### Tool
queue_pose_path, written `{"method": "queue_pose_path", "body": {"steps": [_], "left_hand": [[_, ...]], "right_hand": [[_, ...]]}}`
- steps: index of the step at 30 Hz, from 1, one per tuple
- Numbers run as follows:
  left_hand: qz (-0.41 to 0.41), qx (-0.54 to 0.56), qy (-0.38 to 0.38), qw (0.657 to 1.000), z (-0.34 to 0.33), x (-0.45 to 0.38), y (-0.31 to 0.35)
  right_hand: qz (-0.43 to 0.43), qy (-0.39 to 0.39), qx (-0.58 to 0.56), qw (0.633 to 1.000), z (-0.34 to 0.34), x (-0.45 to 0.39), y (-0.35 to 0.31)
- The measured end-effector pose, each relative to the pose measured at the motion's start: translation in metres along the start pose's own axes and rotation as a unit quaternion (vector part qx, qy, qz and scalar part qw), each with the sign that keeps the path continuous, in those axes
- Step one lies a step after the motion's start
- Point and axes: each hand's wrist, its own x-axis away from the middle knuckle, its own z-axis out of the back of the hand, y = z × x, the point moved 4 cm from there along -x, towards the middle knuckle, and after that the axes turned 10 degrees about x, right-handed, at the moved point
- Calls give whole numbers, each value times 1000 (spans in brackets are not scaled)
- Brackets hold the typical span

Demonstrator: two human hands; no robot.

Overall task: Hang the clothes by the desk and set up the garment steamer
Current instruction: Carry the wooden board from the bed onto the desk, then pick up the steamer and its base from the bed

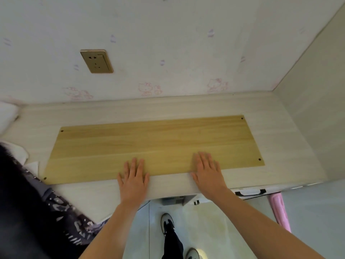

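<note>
A pale wood-grain desk [280, 139] runs along the wall, and a yellowish wooden board [149, 143] lies flat on it. My left hand [133, 176] and my right hand [206, 172] rest palm down with straight fingers on the board's near edge, apart from each other. A dark garment with a pale print [37, 212] lies heaped over the desk's left end. No steamer is in view.
A gold wall socket [97, 61] sits on the wall above the desk's left half. White fabric [7, 114] lies at the far left. A side panel [313, 109] closes the desk on the right. Below are a pink cloth [280, 212], tiled floor and my shoes [167, 222].
</note>
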Motion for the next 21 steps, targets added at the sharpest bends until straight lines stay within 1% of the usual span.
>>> {"method": "queue_pose_path", "body": {"steps": [3, 6, 11, 13, 14, 17, 21], "left_hand": [[-13, 4, -31, 999, -4, 34, 10], [-44, -9, -51, 998, -6, 65, 24], [-114, -3, -78, 990, -12, 106, 49], [-163, 10, -74, 984, -13, 120, 60], [-201, 15, -73, 977, -13, 127, 67], [-325, 25, -58, 943, -12, 150, 89], [-429, 15, -55, 902, -10, 183, 109]], "right_hand": [[-2, -12, -14, 1000, -4, 36, 5], [2, -21, -15, 1000, -10, 72, 10], [-21, 3, -23, 1000, -19, 132, 20], [-42, 34, -32, 998, -22, 157, 23], [-58, 48, -36, 997, -23, 170, 24], [-117, 43, -58, 990, -33, 211, 26], [-218, 92, -84, 968, -50, 268, 15]]}}
